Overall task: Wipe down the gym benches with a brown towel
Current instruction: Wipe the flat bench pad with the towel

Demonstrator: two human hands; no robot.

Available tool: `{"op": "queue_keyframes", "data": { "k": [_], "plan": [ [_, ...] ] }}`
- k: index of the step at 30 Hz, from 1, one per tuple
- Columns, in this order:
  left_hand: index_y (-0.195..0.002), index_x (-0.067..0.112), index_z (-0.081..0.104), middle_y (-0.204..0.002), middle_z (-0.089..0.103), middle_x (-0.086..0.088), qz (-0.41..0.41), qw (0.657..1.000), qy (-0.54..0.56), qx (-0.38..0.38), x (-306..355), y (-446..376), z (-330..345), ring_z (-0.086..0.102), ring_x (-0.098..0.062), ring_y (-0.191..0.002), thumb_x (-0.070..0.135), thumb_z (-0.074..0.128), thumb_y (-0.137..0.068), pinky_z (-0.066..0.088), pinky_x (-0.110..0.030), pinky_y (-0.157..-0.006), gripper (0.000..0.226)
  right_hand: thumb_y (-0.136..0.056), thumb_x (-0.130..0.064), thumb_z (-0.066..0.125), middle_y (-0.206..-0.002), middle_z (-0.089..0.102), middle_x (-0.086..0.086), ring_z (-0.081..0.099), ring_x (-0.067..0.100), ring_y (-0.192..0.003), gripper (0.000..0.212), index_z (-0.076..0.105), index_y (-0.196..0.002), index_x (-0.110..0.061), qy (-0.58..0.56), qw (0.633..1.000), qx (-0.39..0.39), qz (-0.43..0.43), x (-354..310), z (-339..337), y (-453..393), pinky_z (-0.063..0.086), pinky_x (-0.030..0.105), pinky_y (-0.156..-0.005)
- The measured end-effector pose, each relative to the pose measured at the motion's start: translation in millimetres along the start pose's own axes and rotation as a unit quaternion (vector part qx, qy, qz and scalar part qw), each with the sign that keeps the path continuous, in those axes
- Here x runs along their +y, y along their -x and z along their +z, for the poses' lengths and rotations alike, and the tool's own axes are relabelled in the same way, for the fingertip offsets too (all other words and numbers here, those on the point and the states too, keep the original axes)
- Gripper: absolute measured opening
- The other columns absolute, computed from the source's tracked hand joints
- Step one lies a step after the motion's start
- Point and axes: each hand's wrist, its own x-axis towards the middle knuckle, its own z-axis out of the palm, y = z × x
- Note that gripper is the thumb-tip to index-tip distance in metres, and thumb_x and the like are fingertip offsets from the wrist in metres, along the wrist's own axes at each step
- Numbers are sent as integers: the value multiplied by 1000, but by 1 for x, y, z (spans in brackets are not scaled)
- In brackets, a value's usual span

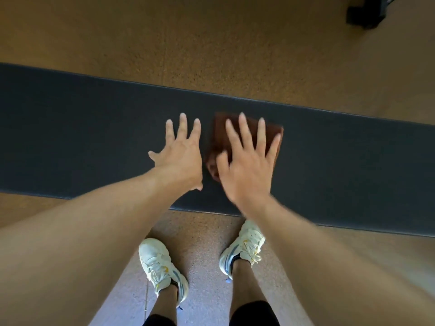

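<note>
A long dark padded gym bench (94, 137) runs across the view from left to right. A folded brown towel (217, 135) lies flat on its middle. My right hand (247, 161) presses on the towel with straight, spread fingers and hides most of it. My left hand (181, 151) lies flat on the bare bench pad just left of the towel, fingers spread, not touching the cloth.
Speckled brown gym floor (211, 43) lies beyond and before the bench. My two feet in white sneakers (160, 264) stand close to the bench's near edge. A dark piece of equipment (367, 12) sits at the far top right corner.
</note>
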Motion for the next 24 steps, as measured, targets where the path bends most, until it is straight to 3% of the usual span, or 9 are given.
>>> {"op": "queue_keyframes", "data": {
  "k": [2,6,8,11,15,19,24],
  "plan": [
    [-158,28,-23,-165,-33,0,6,999,-33,-9,0,0,3,-23,-31,-154,38,97,-61,32,-71,-112,154,-98,-52,43,-174,18,-2,2,33,-162,68,32,-163,-31,-11,1000,-17,-14,2,9,55,5,67,-125],
    [-157,27,-24,-165,-32,-1,19,997,-70,-2,-2,3,2,-22,-31,-154,48,95,-57,36,-65,-112,157,-85,-85,43,-176,11,2,-4,37,-161,99,24,-165,-29,16,994,-88,-55,11,20,92,1,70,-125],
    [-157,28,-24,-165,-32,0,13,997,-74,6,-1,3,0,-22,-30,-154,48,95,-58,37,-63,-113,157,-88,-83,42,-175,16,3,2,39,-161,95,25,-165,-29,31,990,-85,-105,19,17,72,5,73,-123],
    [-157,29,-23,-165,-33,2,2,998,-68,3,2,3,0,-24,-28,-154,44,95,-59,34,-63,-113,155,-101,-65,42,-172,26,0,10,38,-161,70,31,-163,-32,31,986,-55,-155,36,6,28,11,74,-121],
    [-157,29,-24,-164,-35,3,-7,997,-76,2,4,2,2,-26,-28,-153,44,95,-59,33,-64,-113,155,-105,-56,34,-173,22,0,5,38,-161,64,25,-164,-33,27,993,-23,-112,38,-6,-51,4,70,-124],
    [-157,30,-24,-164,-34,3,-12,996,-85,8,5,1,4,-26,-28,-153,43,95,-59,33,-64,-114,155,-103,-62,31,-175,15,1,1,40,-161,69,22,-165,-31,25,996,-19,-81,34,-14,-83,2,70,-124],
    [-157,30,-25,-165,-33,2,-7,995,-94,20,3,0,6,-24,-28,-154,47,95,-58,36,-64,-112,157,-88,-85,40,-175,15,-1,-4,37,-161,101,22,-166,-25,13,985,-55,-160,41,-10,-20,2,68,-126]
  ]
}}
